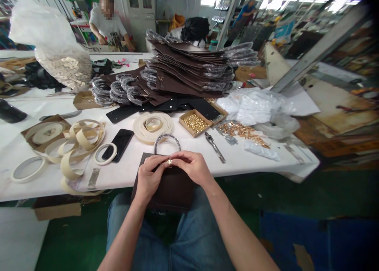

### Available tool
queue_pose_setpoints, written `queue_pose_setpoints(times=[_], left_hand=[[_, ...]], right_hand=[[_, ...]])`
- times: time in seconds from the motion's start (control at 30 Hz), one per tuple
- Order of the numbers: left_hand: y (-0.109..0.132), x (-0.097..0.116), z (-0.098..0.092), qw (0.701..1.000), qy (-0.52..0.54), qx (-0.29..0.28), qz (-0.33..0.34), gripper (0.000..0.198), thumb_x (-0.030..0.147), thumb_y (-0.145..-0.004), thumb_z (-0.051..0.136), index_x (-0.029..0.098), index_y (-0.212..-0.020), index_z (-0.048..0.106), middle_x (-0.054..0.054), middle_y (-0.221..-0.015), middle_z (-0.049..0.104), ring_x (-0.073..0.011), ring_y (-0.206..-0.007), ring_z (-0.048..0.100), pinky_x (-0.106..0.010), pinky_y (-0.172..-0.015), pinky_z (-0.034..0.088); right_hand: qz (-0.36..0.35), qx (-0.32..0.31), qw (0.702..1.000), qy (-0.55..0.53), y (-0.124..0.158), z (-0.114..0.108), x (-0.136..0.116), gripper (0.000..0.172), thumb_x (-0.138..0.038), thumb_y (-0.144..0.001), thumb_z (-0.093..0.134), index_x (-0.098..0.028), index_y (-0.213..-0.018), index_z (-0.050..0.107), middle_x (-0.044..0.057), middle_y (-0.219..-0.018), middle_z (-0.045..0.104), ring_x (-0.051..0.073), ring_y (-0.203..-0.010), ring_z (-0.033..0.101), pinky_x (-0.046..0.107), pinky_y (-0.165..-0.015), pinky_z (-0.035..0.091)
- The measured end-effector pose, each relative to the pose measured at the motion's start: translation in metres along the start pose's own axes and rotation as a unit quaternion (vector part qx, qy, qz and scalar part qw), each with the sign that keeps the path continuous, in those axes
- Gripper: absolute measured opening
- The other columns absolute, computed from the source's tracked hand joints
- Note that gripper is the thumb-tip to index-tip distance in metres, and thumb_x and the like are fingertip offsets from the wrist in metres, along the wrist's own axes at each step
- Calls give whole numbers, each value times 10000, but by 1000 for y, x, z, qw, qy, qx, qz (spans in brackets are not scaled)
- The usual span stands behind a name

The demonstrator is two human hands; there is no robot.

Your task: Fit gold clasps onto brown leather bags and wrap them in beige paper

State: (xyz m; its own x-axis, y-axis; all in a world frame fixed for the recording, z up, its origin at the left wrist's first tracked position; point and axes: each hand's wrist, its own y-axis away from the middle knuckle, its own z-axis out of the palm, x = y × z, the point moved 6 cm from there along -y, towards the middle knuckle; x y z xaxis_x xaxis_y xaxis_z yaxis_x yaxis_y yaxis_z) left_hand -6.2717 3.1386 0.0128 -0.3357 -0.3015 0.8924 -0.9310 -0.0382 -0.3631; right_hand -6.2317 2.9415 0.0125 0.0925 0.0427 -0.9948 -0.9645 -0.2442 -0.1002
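A dark brown handbag panel (173, 192) rests on my lap against the table edge, its plastic-wrapped handle (167, 136) standing up at the top. On its upper part sits a small gold metal clasp (169, 162). My left hand (150, 175) pinches the clasp from the left, thumb and fingers close together. From the right, the fingertips of my right hand (194, 166) close on the same clasp. My fingers partly cover it, so its exact shape is hidden.
Behind lie a roll of cream tape (139, 128), a phone (122, 142), a box of gold studs (194, 123), pliers (215, 147) and loose gold fittings (242, 132). Stacked brown panels (186, 71) rise at the back. A co-worker (108, 22) sits across the table.
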Motion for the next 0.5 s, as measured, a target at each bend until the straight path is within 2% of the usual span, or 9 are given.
queue_pose_setpoints(times=[0.07,0.13,0.23,0.33,0.5], left_hand=[[1,1,2,1000,-25,-8,17,171,322,-1058,809,381,-1194,893,-17,-1168,882,-279,-1127,799,-488,-1067,595],[1,3,5,998,-48,-12,30,166,320,-1069,796,384,-1192,887,-10,-1155,885,-281,-1106,803,-500,-1069,575],[0,3,9,998,-61,-7,29,161,311,-1077,780,373,-1190,878,-11,-1163,882,-280,-1093,802,-505,-1066,564],[-1,0,11,998,-67,0,12,159,306,-1062,791,367,-1183,874,-16,-1162,876,-284,-1099,793,-499,-1057,571],[-5,-10,10,998,-44,-9,-46,160,271,-1028,806,354,-1142,882,-16,-1135,870,-272,-1072,789,-459,-1021,607]], right_hand=[[-5,11,1000,17,-2,-1,2,286,-457,-917,943,-233,-1090,903,51,-1010,893,253,-903,867,360,-873,743],[-21,21,998,49,-2,-2,1,272,-452,-942,920,-245,-1118,906,50,-1025,896,263,-909,869,368,-865,745],[-90,47,984,150,2,1,-9,180,-379,-1042,816,-271,-1155,906,65,-1113,894,278,-993,868,390,-946,728],[-154,78,959,225,8,10,-18,196,-307,-1108,707,-279,-1176,889,81,-1151,884,285,-1057,854,407,-1004,705],[-145,121,954,232,8,21,-8,215,-278,-1124,657,-270,-1165,867,90,-1133,877,283,-1051,847,407,-998,701]])
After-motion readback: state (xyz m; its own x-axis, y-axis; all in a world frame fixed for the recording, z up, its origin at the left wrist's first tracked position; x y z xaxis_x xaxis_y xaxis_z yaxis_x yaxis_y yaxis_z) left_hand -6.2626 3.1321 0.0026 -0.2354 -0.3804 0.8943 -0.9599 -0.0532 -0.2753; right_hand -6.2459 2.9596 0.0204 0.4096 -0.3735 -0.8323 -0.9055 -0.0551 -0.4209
